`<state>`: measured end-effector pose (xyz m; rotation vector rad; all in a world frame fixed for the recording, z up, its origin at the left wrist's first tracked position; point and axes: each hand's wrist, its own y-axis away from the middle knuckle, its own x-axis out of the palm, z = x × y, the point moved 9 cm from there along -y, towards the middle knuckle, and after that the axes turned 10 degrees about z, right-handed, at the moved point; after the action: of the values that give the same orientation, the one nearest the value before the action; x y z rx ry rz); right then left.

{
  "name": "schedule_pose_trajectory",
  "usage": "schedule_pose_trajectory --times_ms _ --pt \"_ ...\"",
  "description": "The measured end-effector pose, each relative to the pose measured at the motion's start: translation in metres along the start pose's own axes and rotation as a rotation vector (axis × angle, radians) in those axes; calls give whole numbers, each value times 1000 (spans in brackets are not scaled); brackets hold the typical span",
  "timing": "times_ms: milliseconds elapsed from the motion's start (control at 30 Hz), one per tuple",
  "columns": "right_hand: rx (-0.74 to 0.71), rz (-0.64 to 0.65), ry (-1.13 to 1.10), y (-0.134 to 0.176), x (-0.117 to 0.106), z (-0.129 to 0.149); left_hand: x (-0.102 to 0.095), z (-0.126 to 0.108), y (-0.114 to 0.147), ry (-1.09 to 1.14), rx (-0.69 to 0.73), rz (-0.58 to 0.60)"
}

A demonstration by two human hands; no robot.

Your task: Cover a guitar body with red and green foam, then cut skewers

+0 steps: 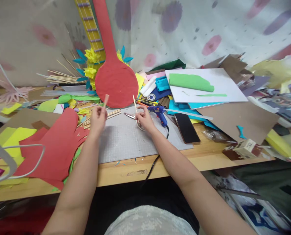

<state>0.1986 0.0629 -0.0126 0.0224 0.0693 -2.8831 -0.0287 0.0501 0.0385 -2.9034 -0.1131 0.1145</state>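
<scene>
My left hand (99, 118) is closed in a pinch on a small pale pinkish strip (106, 99), which points upward and is slightly blurred. Between the fingertips of my right hand (144, 119) a thin wooden stick (134, 101) stands nearly upright. Just left of that hand lie scissors (129, 115), partly covered by it. Beneath it shows the edge of a round, pale object (141, 128), mostly hidden. A blue glue gun (159, 113) lies close by on the right. Several wooden sticks (113, 114) rest beside my left hand, above the grey cutting mat (126, 143).
A red paper-covered banjo-like shape (116, 83) leans at the back. Red paper (50, 147) covers the left side. A black phone (187, 128) lies on the mat's right, near brown cardboard (238, 117). The glue gun's cord (153, 166) hangs over the table's front edge.
</scene>
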Motion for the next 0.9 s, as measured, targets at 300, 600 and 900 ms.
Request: schedule_pose_trajectory --times_ms 300,600,900 --pt "-118 176 -333 2 15 48 22 -13 -10 538 180 18" --pt "-286 7 -57 -12 19 58 70 44 11 216 -81 300" --pt "-293 54 134 -12 36 34 88 43 23 239 -170 434"
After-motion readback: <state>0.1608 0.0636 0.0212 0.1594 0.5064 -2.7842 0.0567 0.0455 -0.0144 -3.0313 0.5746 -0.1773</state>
